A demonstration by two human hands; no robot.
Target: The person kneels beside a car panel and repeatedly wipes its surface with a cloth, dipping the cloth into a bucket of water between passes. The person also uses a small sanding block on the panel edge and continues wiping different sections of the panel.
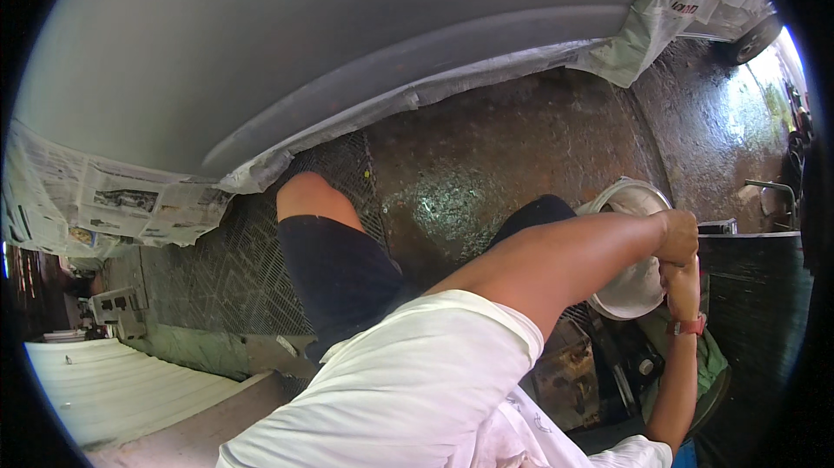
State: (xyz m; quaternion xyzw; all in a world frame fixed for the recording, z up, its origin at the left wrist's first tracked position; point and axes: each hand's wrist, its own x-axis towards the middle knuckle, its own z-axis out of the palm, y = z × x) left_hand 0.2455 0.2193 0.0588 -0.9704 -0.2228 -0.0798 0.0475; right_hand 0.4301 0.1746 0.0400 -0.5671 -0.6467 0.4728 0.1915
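At the right, a white bucket (627, 294) is partly covered by my left forearm, which reaches across it. My left hand (678, 238) is closed by the bucket's right side. Just below it and touching it, my right hand (681, 282) is closed too, a red watch (686, 326) on its wrist. The fingers of both hands are turned away, and whatever they hold is hidden. What the bucket contains cannot be made out clearly.
A large grey vehicle panel (347, 25) curves overhead, its lower edge masked with newspaper (130, 194) and plastic sheet (621, 55). The floor (521, 138) is wet, with a patterned part at left. A dark bench surface (751, 294) stands at right, beside a green cloth (712, 359).
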